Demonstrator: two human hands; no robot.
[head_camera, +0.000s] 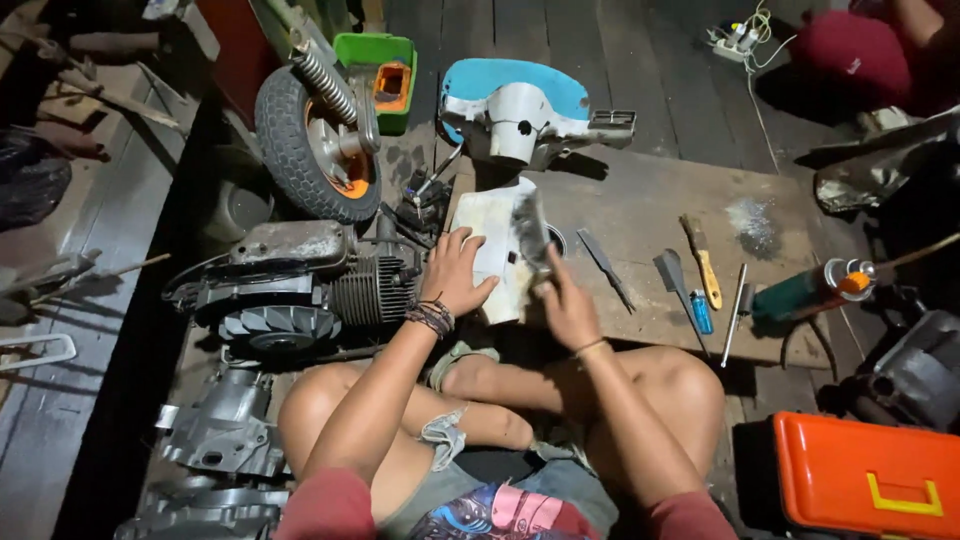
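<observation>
Wooden board (640, 215): left hand (455, 275) flat on white panel (497, 240); right hand (567, 305) grips abrasive sheet (530, 232).

Matt wooden board (640, 215); glossy orange plastic toolbox (865, 480); dull finned metal engine (300, 285).

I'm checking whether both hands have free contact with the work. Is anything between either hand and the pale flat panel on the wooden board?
Nothing visible does. The left hand lies flat on the pale flat panel itself. The right hand holds a grey, blurred sheet against the panel's right edge, so that sheet lies between this hand and the panel.
</observation>
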